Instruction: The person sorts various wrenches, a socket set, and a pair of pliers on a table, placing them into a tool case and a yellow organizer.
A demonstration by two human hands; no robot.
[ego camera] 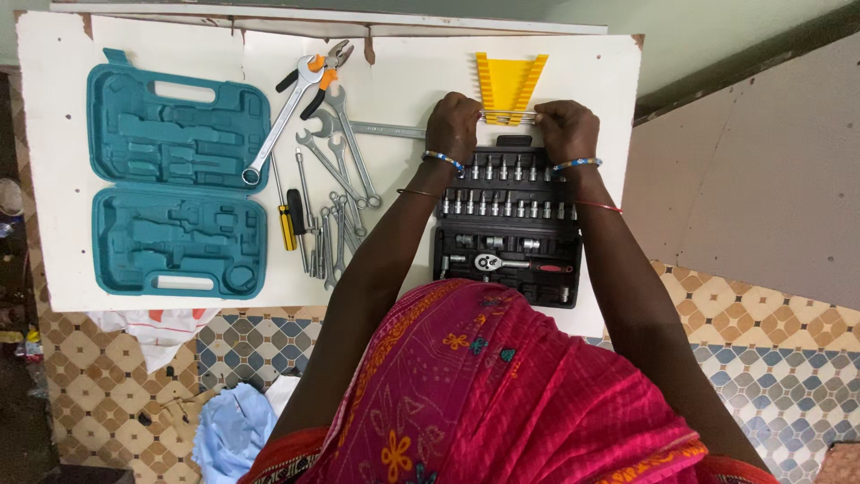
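Observation:
My left hand (453,123) and my right hand (567,127) each grip one end of a thin metal wrench (510,116), held level just above the lower end of a yellow wrench rack (510,79). Both hands hover over the far edge of an open black socket set case (508,229), which holds rows of sockets, bits and a ratchet handle (520,264). Bangles ring both wrists.
A white board (54,134) serves as the work surface. An empty open teal tool case (177,175) lies at its left. Several wrenches (345,152), pliers (321,76) and screwdrivers (287,220) lie between the cases. Tiled floor and cloth lie below; a wall panel stands right.

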